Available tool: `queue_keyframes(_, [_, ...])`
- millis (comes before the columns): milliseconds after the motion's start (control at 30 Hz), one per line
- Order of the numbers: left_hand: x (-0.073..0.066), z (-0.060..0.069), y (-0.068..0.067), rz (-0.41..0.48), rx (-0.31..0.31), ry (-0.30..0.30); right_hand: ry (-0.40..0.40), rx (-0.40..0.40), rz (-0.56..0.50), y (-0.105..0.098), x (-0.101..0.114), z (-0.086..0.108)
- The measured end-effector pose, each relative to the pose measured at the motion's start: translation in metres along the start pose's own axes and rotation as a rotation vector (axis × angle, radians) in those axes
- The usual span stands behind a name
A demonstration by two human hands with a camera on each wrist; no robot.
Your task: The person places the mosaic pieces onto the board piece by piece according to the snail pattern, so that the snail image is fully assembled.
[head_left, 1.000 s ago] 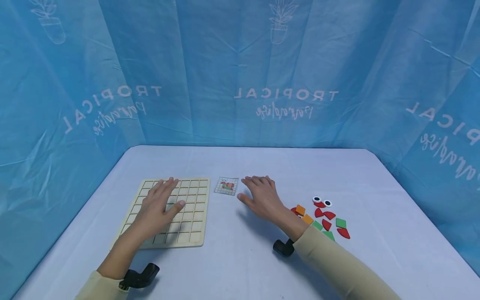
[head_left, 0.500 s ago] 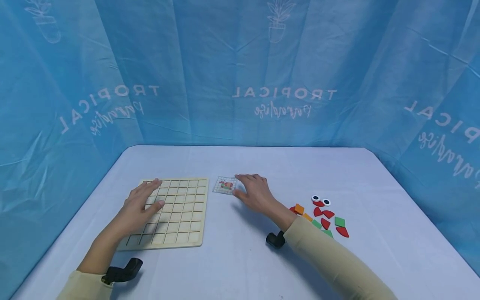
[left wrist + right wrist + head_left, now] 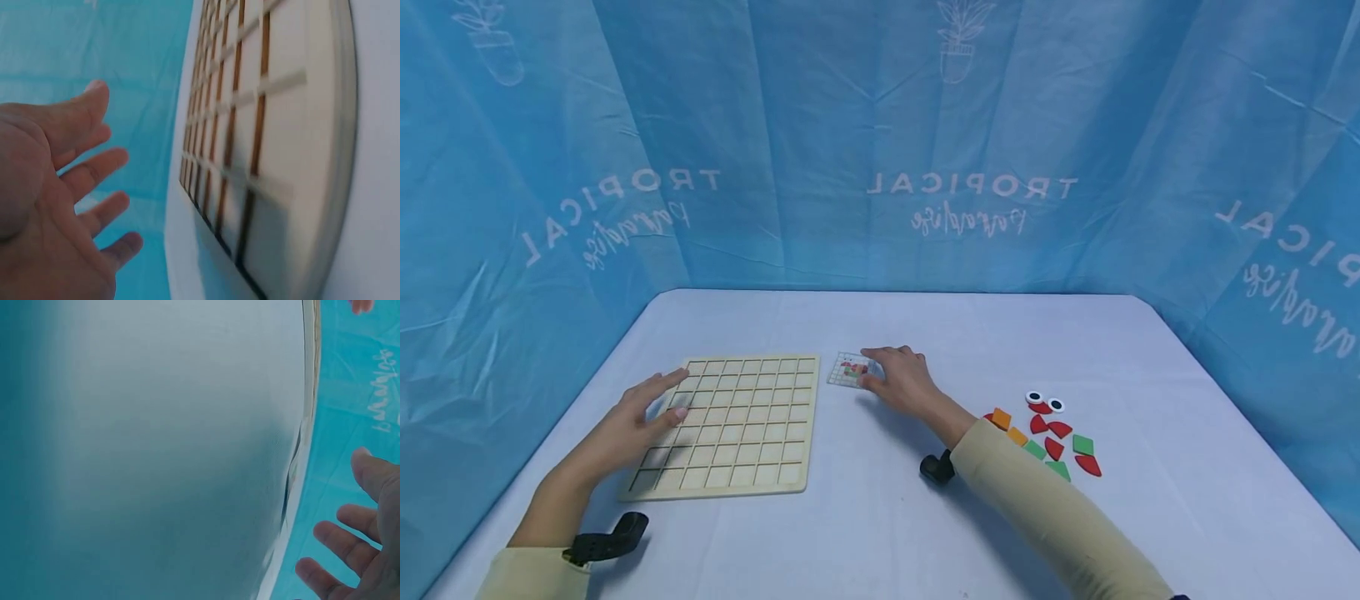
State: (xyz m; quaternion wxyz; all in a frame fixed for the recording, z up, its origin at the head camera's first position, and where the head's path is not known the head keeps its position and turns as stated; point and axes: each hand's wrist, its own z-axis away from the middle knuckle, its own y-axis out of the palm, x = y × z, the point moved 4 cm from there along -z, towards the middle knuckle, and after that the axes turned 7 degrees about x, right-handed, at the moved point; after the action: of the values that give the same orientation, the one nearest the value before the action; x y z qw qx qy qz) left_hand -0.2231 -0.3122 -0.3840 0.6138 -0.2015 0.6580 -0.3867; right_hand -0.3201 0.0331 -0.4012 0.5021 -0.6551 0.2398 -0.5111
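Grid board [image 3: 752, 433] lies flat on the white worktop [image 3: 880, 517], at 8 o'clock from the small picture card [image 3: 853, 369]. As far as the left hand [image 3: 631, 423] lets me see, its squares have no piece in them. This hand is at the 9 o'clock side of the board, with fingers stretched and spaced; it holds nothing, and in the left wrist view it appears apart from the board. The right hand [image 3: 901, 379] is at 3 o'clock of the card, and in the head view its thumb and forefinger overlap the card's border. Its fingers are extended and I see no pinch; whether they touch the card I cannot tell. Between 3 and 4 o'clock from the card there is a loose group: red pieces [image 3: 1087, 465], green pieces [image 3: 1082, 445], orange pieces [image 3: 1002, 418], and two eye discs [image 3: 1034, 398] at its 12 o'clock side. The right sleeve [image 3: 1045, 508] may hide some others. In my judgement the work is only at its beginning: board and card are laid out, which is the part done, while every piece that I can see lies outside of the board, so the handling of the pieces seems all to be left.
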Motion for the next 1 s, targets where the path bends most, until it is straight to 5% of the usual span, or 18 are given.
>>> queue_keyframes(200, [0.024,0.001,-0.003,0.039,0.033,-0.027,0.007,0.015,0.008,0.003,0.0,-0.007])
queue_keyframes(567, [0.04,0.002,-0.012,0.074,0.077,-0.033,0.052,0.034,0.004,0.008,-0.001,-0.015])
queue_keyframes(1000, [0.063,0.003,-0.017,0.115,0.084,0.053,0.084,0.053,0.058,0.012,0.0,-0.021])
